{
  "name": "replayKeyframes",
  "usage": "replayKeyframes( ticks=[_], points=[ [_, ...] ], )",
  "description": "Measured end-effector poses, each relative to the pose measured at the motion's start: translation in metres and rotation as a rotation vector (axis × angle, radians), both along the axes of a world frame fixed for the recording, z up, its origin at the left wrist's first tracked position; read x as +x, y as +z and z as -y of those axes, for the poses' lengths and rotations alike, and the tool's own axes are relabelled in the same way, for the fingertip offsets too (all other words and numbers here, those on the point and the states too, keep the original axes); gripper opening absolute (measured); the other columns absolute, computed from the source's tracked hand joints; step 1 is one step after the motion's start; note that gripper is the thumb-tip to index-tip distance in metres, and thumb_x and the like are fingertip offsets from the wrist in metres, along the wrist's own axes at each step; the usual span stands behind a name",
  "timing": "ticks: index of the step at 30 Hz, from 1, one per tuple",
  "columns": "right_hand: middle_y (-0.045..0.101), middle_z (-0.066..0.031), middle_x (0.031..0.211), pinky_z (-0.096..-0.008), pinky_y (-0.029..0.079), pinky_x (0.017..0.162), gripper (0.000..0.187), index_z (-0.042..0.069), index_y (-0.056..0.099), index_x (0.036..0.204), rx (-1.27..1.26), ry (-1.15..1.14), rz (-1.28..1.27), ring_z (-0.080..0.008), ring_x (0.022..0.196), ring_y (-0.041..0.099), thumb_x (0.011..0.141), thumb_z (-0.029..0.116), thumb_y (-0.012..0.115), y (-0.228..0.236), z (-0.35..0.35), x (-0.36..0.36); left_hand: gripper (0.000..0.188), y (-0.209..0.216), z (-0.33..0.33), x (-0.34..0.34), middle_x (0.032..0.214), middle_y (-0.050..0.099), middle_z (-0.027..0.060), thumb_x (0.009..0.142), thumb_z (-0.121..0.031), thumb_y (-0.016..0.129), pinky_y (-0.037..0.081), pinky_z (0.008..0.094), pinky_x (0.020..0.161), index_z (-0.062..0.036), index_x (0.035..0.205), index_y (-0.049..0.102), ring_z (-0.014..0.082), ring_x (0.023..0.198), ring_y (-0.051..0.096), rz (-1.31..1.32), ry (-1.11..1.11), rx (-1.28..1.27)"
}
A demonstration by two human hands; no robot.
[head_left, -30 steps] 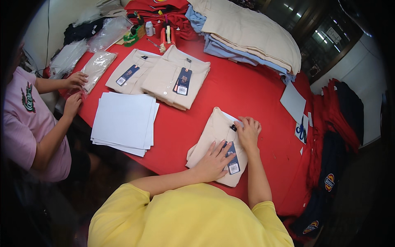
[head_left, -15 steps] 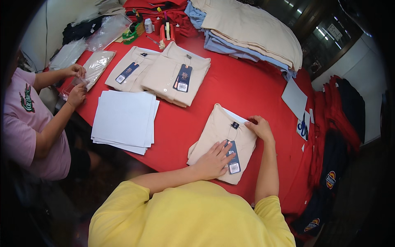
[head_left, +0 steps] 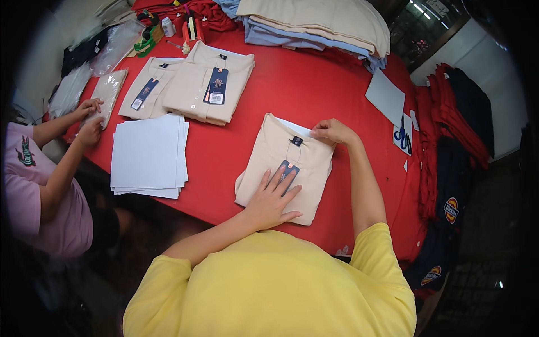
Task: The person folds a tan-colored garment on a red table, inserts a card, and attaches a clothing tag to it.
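A folded beige shirt (head_left: pixel 269 151) lies in front of me on a red-covered table (head_left: pixel 241 135), a white sheet showing inside its collar. My left hand (head_left: pixel 272 197) rests flat on its front, fingers spread. Those fingers cover the lower part of a navy hang tag (head_left: pixel 287 168), which hangs by a thin loop below the dark neck label (head_left: pixel 296 141). At the collar's right corner, my right hand (head_left: pixel 334 132) has its fingers bent and closed on the shirt's edge; the thumb is partly hidden.
Tagged folded beige shirts (head_left: pixel 209 84) and a stack of white sheets (head_left: pixel 147 157) lie to the left. Beyond them, a co-worker's hands (head_left: pixel 90 121) handle a clear-bagged garment (head_left: pixel 106 92). Beige and blue cloth (head_left: pixel 320 25) is piled behind; scissors (head_left: pixel 401 140) lie at right.
The whole view has shifted, so the table's things appear further up and left. My left hand has spread its fingers and now covers the tag's lower end. My right hand stays at the collar corner.
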State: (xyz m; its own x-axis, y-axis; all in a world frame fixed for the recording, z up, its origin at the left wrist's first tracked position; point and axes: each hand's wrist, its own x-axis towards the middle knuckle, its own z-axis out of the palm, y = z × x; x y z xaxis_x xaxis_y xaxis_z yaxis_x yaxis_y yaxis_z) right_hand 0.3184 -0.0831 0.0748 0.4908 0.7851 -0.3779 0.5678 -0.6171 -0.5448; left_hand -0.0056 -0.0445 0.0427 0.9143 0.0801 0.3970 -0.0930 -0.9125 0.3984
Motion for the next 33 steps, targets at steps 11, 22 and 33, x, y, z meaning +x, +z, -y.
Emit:
replayKeyframes(
  ticks=[11,22,33],
  points=[
    [0.068,-0.0214,0.094,-0.0385,0.050,0.074,0.050,-0.004,0.069,0.100,-0.174,0.211,0.045,-0.0296,0.084,0.067,0.070,0.035,0.077,0.010,-0.033,-0.020,0.038,0.011,0.013,-0.085,0.111,0.061,0.0182,0.098,-0.032,0.053,0.055,0.0336,0.078,0.0035,0.112,0.055,0.0235,0.097,0.065,-0.717,0.454,-1.383],
    [0.069,-0.0100,0.089,-0.0305,0.051,0.070,0.034,-0.004,0.068,0.102,0.069,0.027,-0.327,-0.0171,0.075,0.065,0.078,0.018,0.078,0.012,0.028,0.000,0.053,0.003,-0.019,-0.007,0.116,0.062,0.0172,0.091,-0.032,0.065,0.053,0.0341,0.082,0.0016,0.128,0.046,0.0233,0.102,0.063,-0.060,0.663,-1.564],
    [0.066,-0.0114,0.104,-0.0313,0.048,0.085,0.033,-0.006,0.055,0.117,0.277,-0.112,-0.512,-0.0175,0.094,0.062,0.092,0.013,0.060,-0.025,0.100,-0.039,0.044,-0.051,-0.017,-0.016,0.109,0.065,0.0206,0.085,-0.014,0.070,0.051,0.0344,0.085,0.0047,0.117,0.047,0.0229,0.102,0.065,0.074,0.675,-1.250]
  ],
)
